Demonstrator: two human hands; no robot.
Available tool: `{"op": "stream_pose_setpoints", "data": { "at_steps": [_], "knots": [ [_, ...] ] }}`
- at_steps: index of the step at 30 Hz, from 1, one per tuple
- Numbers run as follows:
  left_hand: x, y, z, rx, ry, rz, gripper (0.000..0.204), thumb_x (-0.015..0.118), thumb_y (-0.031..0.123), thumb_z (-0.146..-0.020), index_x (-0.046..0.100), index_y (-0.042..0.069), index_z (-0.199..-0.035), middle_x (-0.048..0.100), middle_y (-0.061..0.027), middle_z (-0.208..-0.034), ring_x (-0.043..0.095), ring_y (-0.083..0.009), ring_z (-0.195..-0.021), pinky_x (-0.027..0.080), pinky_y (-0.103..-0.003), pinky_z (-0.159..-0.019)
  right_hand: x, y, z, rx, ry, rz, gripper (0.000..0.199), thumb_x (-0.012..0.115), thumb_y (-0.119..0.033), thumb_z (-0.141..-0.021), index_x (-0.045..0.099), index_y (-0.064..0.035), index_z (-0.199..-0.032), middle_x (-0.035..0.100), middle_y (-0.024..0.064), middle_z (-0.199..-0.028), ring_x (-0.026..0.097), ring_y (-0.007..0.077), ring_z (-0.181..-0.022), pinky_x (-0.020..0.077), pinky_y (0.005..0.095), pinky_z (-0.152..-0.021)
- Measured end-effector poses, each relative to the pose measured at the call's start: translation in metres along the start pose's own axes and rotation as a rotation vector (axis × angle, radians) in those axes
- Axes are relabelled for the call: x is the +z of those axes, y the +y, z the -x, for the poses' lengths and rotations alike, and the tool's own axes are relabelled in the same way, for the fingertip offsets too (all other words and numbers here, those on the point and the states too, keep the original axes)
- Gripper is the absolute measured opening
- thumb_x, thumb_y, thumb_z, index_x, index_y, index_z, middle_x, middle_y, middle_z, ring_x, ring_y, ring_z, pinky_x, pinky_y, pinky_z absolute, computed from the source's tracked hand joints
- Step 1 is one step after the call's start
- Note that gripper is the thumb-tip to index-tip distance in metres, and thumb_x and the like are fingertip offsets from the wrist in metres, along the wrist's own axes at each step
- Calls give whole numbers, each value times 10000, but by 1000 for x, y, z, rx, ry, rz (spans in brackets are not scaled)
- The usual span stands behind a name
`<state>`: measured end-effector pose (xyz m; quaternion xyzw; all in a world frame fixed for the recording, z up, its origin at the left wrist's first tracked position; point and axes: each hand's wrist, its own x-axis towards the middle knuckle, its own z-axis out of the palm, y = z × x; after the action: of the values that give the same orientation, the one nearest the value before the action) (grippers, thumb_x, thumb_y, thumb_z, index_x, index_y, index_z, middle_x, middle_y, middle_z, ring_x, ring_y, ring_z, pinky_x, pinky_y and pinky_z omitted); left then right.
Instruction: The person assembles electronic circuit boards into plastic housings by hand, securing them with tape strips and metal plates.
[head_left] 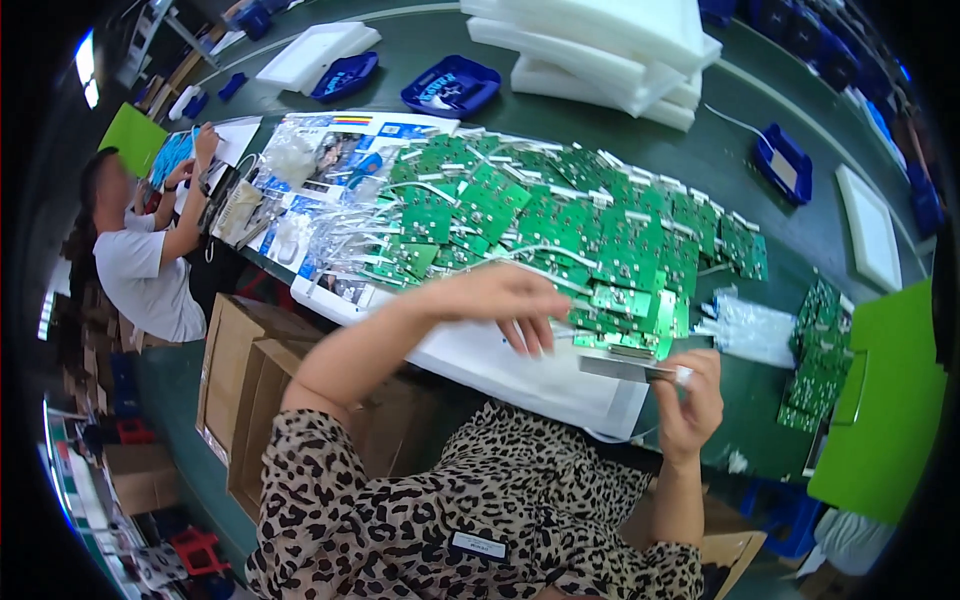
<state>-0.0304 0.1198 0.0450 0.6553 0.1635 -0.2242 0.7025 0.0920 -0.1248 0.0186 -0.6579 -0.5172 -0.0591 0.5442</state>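
My right hand (693, 402) pinches one end of a thin, flat grey piece (618, 369) near the front edge of the table. The piece is seen almost edge-on, so its kind is unclear. A small white part (684, 375) shows at my fingertips. My left hand (510, 303), slightly blurred, hangs to the left of it with the fingers loosely apart and nothing visible in them. Beyond both hands spreads a large heap of green circuit boards (560, 225) with white cables. Under the hands lies a white foam sheet (480, 362).
White foam slabs (600, 40) and blue trays (452, 86) stand at the back. Clear plastic bags (752, 326), more circuit boards (815, 365) and a bright green panel (885, 400) are on the right. Cardboard boxes (240, 385) stand below left; a co-worker (150, 260) sits farther left.
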Motion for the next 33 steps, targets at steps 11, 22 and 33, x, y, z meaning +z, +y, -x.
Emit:
{"op": "stream_pose_setpoints", "data": {
  "at_steps": [11, 22, 33],
  "knots": [
    [-458, -78, -45, -68, 1249, -69, 318, 641, 267, -771, 585, 0, -935, 637, -168, -895, 641, -252, -757, 538, -294, -693, -30, 21, 63, 893, 225, -559, 92, 537, 62, -743, 501, -19, -717, 494, -3, -774, 441, 73, -712, 363, 202, -667],
    [-387, -23, -113, -171, 1248, 653, 181, 463, -19, -760, 494, -103, -917, 576, -250, -893, 601, -416, -794, 571, -420, -616, -46, 11, 113, 1054, 466, -552, 82, 580, -86, -818, 542, -23, -855, 574, 17, -821, 521, 94, -740, 419, 237, -690],
    [-335, -23, 90, 738, 938, 751, 226, 576, 125, -751, 568, -9, -932, 621, -123, -921, 601, -240, -864, 494, -363, -814, -54, 16, 84, 1013, 351, -538, 40, 548, -10, -770, 520, -32, -753, 486, -28, -765, 431, 57, -701, 363, 203, -649]
  ]
}}
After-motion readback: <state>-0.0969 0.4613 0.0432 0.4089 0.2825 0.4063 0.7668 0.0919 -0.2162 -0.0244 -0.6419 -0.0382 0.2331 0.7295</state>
